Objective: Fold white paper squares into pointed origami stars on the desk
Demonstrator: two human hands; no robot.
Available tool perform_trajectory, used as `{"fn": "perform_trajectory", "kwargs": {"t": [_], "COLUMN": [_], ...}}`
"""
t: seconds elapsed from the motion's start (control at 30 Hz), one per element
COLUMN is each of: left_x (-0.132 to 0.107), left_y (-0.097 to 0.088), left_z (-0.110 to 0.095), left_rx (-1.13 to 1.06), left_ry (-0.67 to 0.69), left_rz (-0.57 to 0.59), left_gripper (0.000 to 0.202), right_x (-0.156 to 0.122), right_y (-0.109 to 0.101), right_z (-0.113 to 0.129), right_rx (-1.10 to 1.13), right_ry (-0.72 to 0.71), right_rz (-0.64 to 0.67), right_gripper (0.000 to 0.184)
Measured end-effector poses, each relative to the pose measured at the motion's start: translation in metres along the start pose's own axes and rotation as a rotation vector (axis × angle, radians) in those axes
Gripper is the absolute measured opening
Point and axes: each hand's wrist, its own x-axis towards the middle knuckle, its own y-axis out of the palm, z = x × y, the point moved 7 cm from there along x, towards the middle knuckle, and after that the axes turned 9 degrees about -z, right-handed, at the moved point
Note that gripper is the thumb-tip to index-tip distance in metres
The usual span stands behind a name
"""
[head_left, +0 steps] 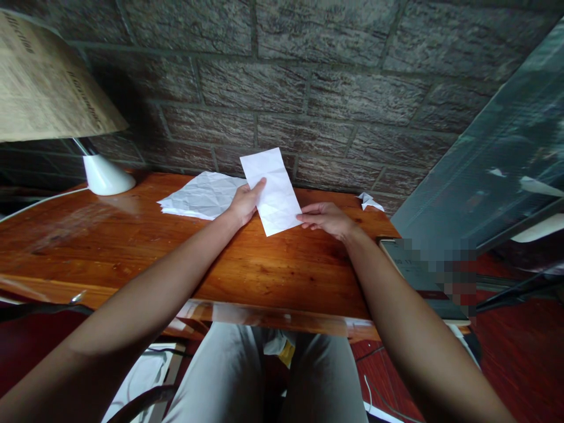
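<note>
A white rectangular sheet of paper (277,194), faintly creased, is held tilted above the wooden desk. My left hand (247,201) grips its left edge, thumb on the front face and the other fingers behind. At the lower right corner, my right hand (325,219) pinches the same sheet between thumb and fingers. Behind my left hand lies a stack of creased white paper (200,197) on the desk. A small folded piece of white paper (371,202) sits at the back right, beyond my right hand.
The wooden desk (282,282) backs onto a dark brick wall (282,88). On the left stands a lamp with a white base (108,175) and printed shade (53,82). A dark tablet-like device (409,264) lies at the right edge, partly blurred out. My legs are under the desk.
</note>
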Motion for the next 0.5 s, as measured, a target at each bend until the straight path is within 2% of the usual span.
{"fn": "perform_trajectory", "kwargs": {"t": [0.13,0.3,0.5], "left_x": [0.002,0.006,0.007], "left_y": [-0.001,-0.007,-0.006], "left_z": [-0.003,-0.009,-0.011], "left_rx": [-0.029,-0.083,-0.086], "left_ry": [-0.012,-0.028,-0.064], "left_rz": [-0.008,-0.079,-0.051], "left_gripper": [0.027,0.014,0.014], "right_x": [-0.002,-0.004,-0.003], "right_y": [0.002,0.005,0.004], "right_z": [0.000,-0.002,-0.007], "right_rx": [0.004,0.025,0.020], "right_ry": [0.019,0.068,0.107], "right_rz": [0.024,0.044,0.031], "right_gripper": [0.018,0.015,0.012]}}
